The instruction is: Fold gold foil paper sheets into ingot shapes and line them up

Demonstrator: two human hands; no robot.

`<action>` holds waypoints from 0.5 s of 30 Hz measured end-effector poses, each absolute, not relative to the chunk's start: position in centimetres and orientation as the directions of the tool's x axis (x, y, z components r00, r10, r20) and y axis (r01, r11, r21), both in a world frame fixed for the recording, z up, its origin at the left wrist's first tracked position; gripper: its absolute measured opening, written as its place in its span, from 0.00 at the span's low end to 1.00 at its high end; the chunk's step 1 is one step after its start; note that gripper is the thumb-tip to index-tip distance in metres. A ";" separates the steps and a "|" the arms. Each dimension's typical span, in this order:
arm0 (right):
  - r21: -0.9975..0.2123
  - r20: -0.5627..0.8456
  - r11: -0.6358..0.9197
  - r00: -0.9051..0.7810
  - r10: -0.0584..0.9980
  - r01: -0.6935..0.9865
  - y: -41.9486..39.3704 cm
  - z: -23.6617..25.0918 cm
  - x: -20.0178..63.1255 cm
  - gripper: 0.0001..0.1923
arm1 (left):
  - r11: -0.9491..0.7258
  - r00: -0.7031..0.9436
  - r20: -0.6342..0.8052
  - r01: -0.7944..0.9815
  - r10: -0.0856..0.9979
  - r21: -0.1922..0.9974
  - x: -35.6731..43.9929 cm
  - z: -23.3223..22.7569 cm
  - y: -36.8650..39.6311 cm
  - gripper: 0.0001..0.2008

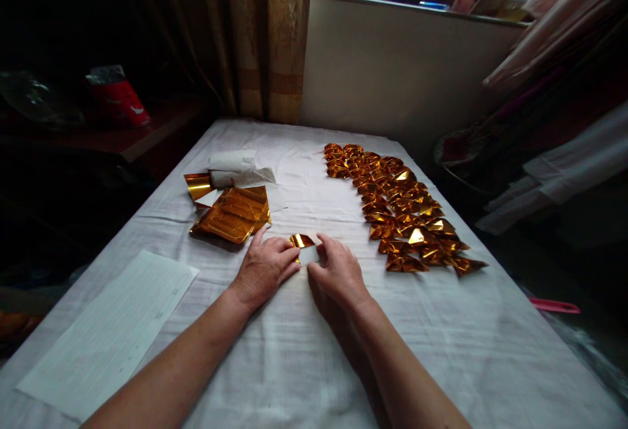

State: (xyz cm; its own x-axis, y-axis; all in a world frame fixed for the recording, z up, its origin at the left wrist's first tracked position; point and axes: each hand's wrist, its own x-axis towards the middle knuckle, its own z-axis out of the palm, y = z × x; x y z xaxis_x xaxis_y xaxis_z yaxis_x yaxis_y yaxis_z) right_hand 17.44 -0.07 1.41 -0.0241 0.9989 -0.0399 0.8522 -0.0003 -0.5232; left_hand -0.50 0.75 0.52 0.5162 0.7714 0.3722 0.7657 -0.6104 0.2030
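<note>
gold foil sheet pinched between left hand and right hand.

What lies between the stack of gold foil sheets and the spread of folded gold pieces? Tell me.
In the head view, only bare white cloth separates the foil stack from the folded pieces; nothing else lies there.

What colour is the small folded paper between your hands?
Shiny gold paper, seen in the head view.
</note>
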 end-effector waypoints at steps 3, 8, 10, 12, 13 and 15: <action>-0.533 -0.111 -0.057 -0.003 0.994 0.844 0.0 1.7 17.3 0.33 | -0.612 0.516 0.378 0.766 0.769 0.199 -0.5 0.5 0.7 0.06; -0.505 -0.112 -0.036 -0.024 0.993 0.862 0.3 1.9 17.1 0.28 | -0.597 0.507 0.361 0.775 0.783 0.206 -0.5 0.1 0.7 0.09; -0.479 -0.120 -0.021 -0.041 0.992 0.878 0.5 2.1 17.1 0.22 | -0.592 0.504 0.358 0.780 0.786 0.203 -0.5 0.0 0.7 0.11; -0.459 -0.139 -0.021 -0.049 0.989 0.888 0.8 2.2 17.2 0.19 | -0.590 0.501 0.362 0.782 0.786 0.199 -0.5 0.0 0.6 0.13; -0.452 -0.148 -0.026 -0.047 0.988 0.891 1.0 2.3 17.2 0.19 | -0.589 0.499 0.364 0.783 0.786 0.199 -0.5 0.1 0.6 0.13; -0.446 -0.159 -0.036 -0.039 0.986 0.894 1.4 2.3 17.3 0.18 | -0.586 0.493 0.369 0.785 0.787 0.202 -0.4 0.1 0.5 0.12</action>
State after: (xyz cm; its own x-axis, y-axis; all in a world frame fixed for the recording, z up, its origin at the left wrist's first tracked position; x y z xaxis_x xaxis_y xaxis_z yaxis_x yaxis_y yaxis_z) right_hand 17.32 1.44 2.27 -0.0393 0.9865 -0.1592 0.8945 -0.0363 -0.4456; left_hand -0.41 0.54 0.12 0.4934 0.7874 0.3695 0.7847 -0.5862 0.2015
